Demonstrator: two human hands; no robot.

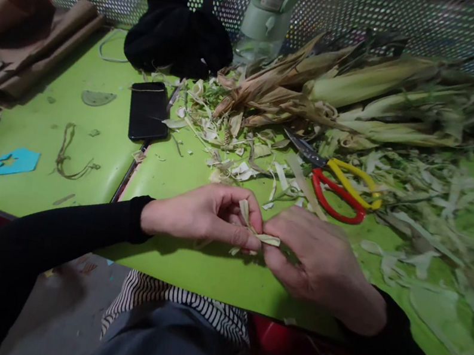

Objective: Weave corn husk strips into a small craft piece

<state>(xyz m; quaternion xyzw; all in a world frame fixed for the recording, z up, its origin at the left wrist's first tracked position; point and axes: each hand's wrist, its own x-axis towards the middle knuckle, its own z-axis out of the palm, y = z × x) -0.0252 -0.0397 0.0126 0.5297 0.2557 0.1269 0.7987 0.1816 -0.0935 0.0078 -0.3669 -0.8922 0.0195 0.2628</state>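
Pale corn husk strips (269,240) cross each other between my two hands, just above the front edge of the green table. My left hand (207,216) pinches them between thumb and fingers, with one strip end sticking up and another pointing right. Close against it, my right hand (315,254) has its fingers curled at the strips' right side; its fingertips are partly hidden. Beyond my right hand lie scissors (340,185) with one red and one yellow handle, blades pointing to the back left. Husk scraps (245,171) are scattered just behind my hands.
A pile of corn husks (368,96) lies at the back right, with shreds (452,219) along the right. Behind stand a light green bottle (268,19) and a black cloth bundle (179,34). Leftward are a phone (148,111), brown paper (44,48) and a blue paper piece (16,162).
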